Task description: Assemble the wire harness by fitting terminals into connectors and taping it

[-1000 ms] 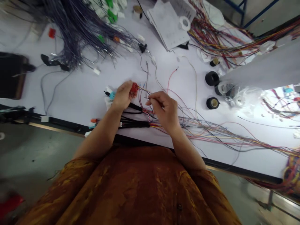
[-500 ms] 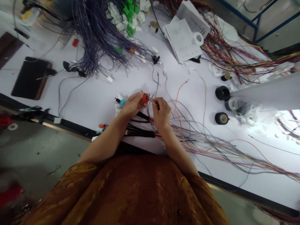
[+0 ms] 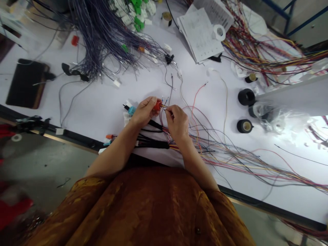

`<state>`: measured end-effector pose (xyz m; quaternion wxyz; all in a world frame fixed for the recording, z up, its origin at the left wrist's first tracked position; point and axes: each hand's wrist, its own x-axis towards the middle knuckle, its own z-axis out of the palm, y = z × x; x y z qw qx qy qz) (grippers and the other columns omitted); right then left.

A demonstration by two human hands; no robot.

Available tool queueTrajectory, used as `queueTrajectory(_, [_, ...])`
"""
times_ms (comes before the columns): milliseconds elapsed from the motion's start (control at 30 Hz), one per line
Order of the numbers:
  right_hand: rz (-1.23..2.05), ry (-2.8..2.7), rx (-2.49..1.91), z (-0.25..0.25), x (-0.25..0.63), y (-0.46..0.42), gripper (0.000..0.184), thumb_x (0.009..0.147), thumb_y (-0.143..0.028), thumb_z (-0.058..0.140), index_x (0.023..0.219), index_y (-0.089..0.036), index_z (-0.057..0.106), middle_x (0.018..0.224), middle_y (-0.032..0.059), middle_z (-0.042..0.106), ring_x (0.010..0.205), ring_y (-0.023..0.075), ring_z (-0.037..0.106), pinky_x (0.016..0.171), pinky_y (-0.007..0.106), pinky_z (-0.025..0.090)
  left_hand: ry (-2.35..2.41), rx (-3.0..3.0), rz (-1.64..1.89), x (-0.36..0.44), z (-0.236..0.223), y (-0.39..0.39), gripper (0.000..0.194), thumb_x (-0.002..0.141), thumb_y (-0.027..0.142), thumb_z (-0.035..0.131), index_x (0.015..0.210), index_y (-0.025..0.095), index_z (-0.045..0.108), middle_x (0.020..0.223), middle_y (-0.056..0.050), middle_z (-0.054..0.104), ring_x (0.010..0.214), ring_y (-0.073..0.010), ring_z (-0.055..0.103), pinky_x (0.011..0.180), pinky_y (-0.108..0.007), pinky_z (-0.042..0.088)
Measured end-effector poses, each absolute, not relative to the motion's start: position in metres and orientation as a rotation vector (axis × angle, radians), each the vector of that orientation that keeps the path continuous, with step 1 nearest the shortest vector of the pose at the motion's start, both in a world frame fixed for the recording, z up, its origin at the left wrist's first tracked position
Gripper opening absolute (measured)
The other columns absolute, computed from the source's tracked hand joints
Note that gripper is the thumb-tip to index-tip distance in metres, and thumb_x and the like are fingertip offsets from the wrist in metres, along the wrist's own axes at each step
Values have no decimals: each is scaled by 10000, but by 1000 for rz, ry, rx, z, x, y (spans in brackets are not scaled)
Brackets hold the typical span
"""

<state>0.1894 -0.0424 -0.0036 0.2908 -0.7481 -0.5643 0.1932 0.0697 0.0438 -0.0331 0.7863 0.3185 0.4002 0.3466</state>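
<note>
Between the thumb and fingers of my left hand [image 3: 145, 112] is a red-orange connector [image 3: 157, 105], its wire side turned to the right. A few thin wires come out of it. My right hand [image 3: 176, 121] pinches a thin wire [image 3: 165, 109] by its end, just right of the connector and apart from it. Under and below the hands lies a wire harness with black-sleeved branches [image 3: 155, 145]. A light blue connector [image 3: 132, 110] lies by my left wrist. The harness's loose wires [image 3: 238, 162] run off to the right.
A large bundle of purple-grey wires [image 3: 102, 37] lies at the back left, near green and white connectors [image 3: 138, 24]. Papers [image 3: 200, 36] with a white tape ring [image 3: 219, 32] lie at the back. Black tape rolls [image 3: 244, 126] stand on the right. A dark flat case [image 3: 27, 83] lies on the left.
My right hand has drawn slightly away from the connector, and a wire end now shows at its fingertips. My left hand keeps its hold. The view has shifted a little.
</note>
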Motion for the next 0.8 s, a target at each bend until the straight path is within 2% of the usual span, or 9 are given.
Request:
queueTrajectory(133, [527,-1526,-2121,1,188,-43,231,1004,-281,424,918,-203,623,944,50,697,870,182,609,732,286,397,826,730,762,68,-36,43,184,907,324,655,844,157,698,694,-5,625,523,-60,542,508,-177,448])
queueTrajectory(300, [490,-1536,-2206,1,182,-40,263,1021,-306,420,940,-186,640,934,69,702,854,191,620,721,296,398,787,827,760,68,-42,42,204,894,363,668,862,165,709,726,-23,649,548,-74,553,516,-195,452])
queueTrajectory(567, [499,-1530,-2185,-9,177,-42,244,1028,-255,395,1023,-194,631,1015,78,678,953,190,604,778,293,406,778,825,755,69,-42,41,240,870,409,692,834,173,701,668,-8,620,537,-77,551,515,-202,453])
queueTrajectory(800, [349,-1635,-2049,-21,179,-52,277,1032,-273,363,952,-200,618,928,69,656,856,186,584,761,298,409,760,775,691,69,-41,39,261,901,405,653,825,160,700,614,3,589,494,-71,520,482,-198,432])
